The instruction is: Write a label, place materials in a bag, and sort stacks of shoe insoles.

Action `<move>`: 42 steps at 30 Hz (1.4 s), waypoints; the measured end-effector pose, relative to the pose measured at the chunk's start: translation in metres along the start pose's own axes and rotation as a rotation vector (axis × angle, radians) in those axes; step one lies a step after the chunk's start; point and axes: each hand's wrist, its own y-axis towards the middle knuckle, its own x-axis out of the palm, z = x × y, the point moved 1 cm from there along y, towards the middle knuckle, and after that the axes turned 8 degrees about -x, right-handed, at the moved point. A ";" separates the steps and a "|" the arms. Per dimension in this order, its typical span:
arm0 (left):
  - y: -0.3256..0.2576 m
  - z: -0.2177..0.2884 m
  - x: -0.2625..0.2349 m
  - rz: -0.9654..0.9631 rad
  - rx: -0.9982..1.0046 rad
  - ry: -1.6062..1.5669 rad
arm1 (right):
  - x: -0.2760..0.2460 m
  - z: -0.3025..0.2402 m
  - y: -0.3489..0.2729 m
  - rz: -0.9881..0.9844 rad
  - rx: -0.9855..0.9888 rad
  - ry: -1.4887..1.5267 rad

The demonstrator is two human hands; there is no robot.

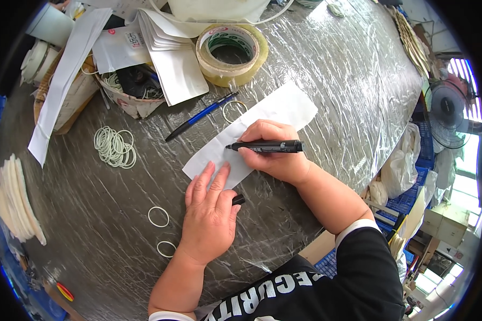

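Fingers of right hand (276, 152) wrapped around black marker (265, 145), tip resting on white paper strip (262, 125) at centre of plastic-wrapped table (348, 80). Left hand (209, 211) flat, fingers spread narrow, pinning strip's near end; black marker cap (239, 199) tucked by its thumb. Blue pen (201, 116), tape roll (231, 53), heap of white rubber bands (114, 146) lie beyond; two single rubber bands (158, 216) near left wrist.

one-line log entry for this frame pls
left hand: flat on paper strip | right hand: holds black marker, tip on strip
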 end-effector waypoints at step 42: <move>0.000 -0.001 0.000 0.006 0.000 -0.021 | -0.003 0.003 0.000 0.175 0.014 -0.027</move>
